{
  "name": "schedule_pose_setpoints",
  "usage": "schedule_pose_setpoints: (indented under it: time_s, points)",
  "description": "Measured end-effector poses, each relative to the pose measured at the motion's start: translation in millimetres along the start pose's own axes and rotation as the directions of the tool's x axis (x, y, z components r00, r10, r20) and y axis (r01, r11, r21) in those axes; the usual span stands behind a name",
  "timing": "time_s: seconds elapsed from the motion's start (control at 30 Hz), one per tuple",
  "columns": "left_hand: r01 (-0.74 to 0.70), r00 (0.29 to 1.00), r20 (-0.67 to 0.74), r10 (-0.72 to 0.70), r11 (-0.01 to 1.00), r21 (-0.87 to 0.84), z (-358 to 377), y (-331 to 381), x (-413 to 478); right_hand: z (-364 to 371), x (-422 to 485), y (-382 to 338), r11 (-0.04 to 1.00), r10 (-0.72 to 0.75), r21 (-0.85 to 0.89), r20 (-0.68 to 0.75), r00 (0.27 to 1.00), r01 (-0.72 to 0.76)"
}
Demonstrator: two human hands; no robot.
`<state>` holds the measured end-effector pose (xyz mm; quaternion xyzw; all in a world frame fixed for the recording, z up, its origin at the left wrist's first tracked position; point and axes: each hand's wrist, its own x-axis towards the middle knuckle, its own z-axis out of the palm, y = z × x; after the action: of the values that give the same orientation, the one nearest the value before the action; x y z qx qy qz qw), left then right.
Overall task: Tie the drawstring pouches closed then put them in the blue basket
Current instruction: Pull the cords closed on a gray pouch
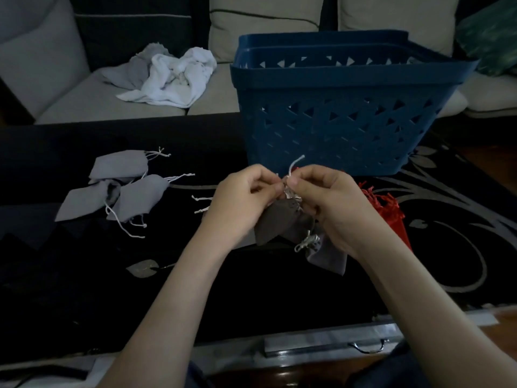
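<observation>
A brown drawstring pouch [275,222] hangs between my hands above the dark table. My left hand [240,201] and my right hand [331,203] each pinch its white cord [295,163] at the pouch's gathered neck, fingertips almost touching. One cord end sticks up toward the blue basket [344,113], which stands right behind my hands. Another grey pouch [327,257] lies under my right wrist. Three grey pouches [123,189] with loose white cords lie on the table to the left. A red pouch [387,212] lies partly hidden behind my right hand.
The black table [84,275] has a silver floral pattern on its right part. A sofa behind it carries a heap of white and grey cloth [170,77]. A drawer handle [369,348] shows at the table's near edge.
</observation>
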<state>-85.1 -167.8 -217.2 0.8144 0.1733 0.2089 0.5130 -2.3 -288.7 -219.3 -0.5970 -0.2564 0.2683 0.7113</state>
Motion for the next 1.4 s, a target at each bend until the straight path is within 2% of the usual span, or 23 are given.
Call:
schedule_pose_setpoints:
  time_s: [0.2,0.3,0.37,0.47,0.57,0.73,0.87,0.93,1.0,1.1,1.3,1.33,1.4]
  points:
    - [-0.058,0.995,-0.075,0.060,0.998,0.024,8.5,0.8,-1.2,2.5,-1.7,-0.9,0.998,-0.044,-0.048,-0.069,0.997,0.041]
    - [-0.226,0.950,-0.173,0.260,0.955,0.194,4.8,2.8,-2.9,2.3,-1.2,-1.2,0.997,-0.044,-0.071,-0.091,0.995,0.038]
    - [-0.370,0.902,-0.100,0.420,0.873,0.318,0.8,1.9,-3.4,0.6,-0.8,-1.4,0.994,-0.034,-0.111,-0.090,0.995,0.024]
    - [-0.458,0.868,0.048,0.495,0.760,0.461,-0.9,-3.4,0.5,-3.0,-1.7,-2.3,0.980,0.011,-0.199,-0.030,0.999,-0.017]
    - [-0.464,0.865,0.093,0.493,0.715,0.523,-0.2,-7.9,2.2,-4.8,-3.0,-3.7,0.969,0.046,-0.244,0.014,0.999,-0.041]
    - [-0.410,0.873,0.014,0.487,0.718,0.562,0.6,-9.0,2.8,-9.2,-3.1,-5.1,0.969,0.046,-0.243,0.034,0.998,-0.036]
    - [-0.339,0.913,-0.087,0.398,0.860,0.381,8.1,-5.3,2.2,-7.5,-0.5,0.5,0.994,-0.039,-0.105,0.013,0.999,0.040]
    - [-0.339,0.911,-0.106,0.399,0.870,0.358,13.1,-5.1,1.3,-6.1,1.6,2.8,0.997,-0.071,0.023,-0.008,0.997,0.071]
    - [-0.359,0.901,-0.101,0.421,0.857,0.369,18.6,-4.8,-0.7,-5.9,4.0,5.8,0.992,-0.101,0.071,-0.027,0.995,0.103]
    - [-0.356,0.906,-0.119,0.407,0.882,0.307,24.0,-1.1,-5.3,-5.2,5.3,7.6,0.991,-0.135,-0.012,-0.056,0.989,0.135]
    - [-0.090,0.981,-0.162,0.107,0.990,0.109,23.9,0.3,-4.6,-0.4,2.5,2.0,0.981,-0.134,-0.150,-0.073,0.988,0.122]
    - [-0.078,0.981,-0.167,0.096,0.991,0.111,23.1,-0.1,-4.8,0.0,2.3,1.8,0.977,-0.130,-0.181,-0.084,0.988,0.113]
    - [-0.173,0.952,-0.199,0.234,0.944,0.282,21.6,0.2,-6.7,0.1,1.5,1.9,0.968,-0.116,-0.234,-0.094,0.989,0.092]
